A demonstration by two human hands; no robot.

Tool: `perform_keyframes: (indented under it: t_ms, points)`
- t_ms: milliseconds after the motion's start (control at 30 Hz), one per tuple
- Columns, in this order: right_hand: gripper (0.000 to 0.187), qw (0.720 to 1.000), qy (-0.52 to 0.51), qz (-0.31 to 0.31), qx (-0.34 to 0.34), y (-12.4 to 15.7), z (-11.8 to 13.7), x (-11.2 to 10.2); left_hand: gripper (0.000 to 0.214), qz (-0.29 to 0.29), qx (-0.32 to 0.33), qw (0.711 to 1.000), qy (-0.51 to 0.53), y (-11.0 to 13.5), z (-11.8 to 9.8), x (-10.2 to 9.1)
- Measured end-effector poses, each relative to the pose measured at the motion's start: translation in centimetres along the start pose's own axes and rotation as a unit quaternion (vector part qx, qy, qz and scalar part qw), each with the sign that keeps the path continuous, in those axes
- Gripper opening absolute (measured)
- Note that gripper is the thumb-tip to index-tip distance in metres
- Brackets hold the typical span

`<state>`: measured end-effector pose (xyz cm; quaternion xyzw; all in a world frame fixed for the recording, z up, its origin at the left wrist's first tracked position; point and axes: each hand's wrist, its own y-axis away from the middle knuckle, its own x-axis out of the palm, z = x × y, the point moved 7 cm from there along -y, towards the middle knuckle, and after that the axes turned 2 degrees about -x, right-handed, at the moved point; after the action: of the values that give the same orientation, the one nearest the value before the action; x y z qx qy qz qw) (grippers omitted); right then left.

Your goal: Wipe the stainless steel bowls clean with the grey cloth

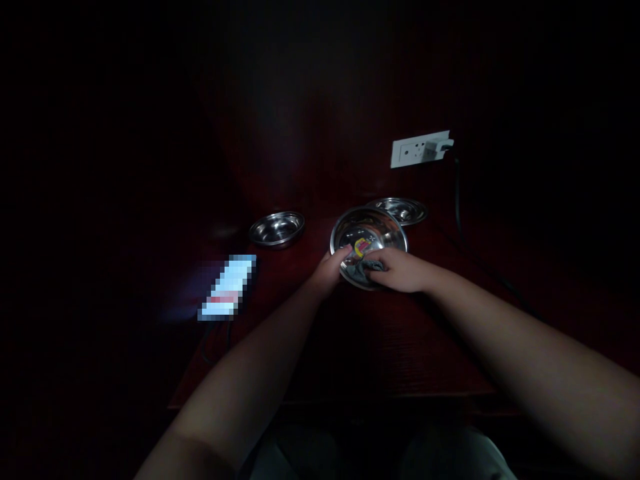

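A shiny metal bowl [390, 230] with a yellow and pink sticker [362, 247] inside is tilted toward me above the dark red table. My left hand [331, 268] grips its left rim, thumb inside and the other fingers hidden behind. Inside the bowl, at its lower right, my right hand [395, 269] is closed on a dark grey-green cloth [367, 268] pressed against the metal. Part of that cloth is covered by the fingers.
Left of centre stands another metal bowl [277, 230]. A shallow metal dish [404, 210] lies behind the held bowl. A lit phone [227, 288] with a cable lies at the left. On the wall, a socket [420, 149] carries a plug, and a black cord [457, 200] hangs at the right.
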<state>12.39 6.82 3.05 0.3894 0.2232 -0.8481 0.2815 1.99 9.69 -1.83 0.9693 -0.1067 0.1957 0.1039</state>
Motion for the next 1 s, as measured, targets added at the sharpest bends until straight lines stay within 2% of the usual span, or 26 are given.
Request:
perform_keyframes:
  t_ms: [1000]
  points:
    - [0.013, 1.000, -0.003, -0.007, -0.013, -0.07, -0.05, 0.03, 0.038, -0.002, 0.007, 1.000, -0.005, -0.20, 0.13, -0.19]
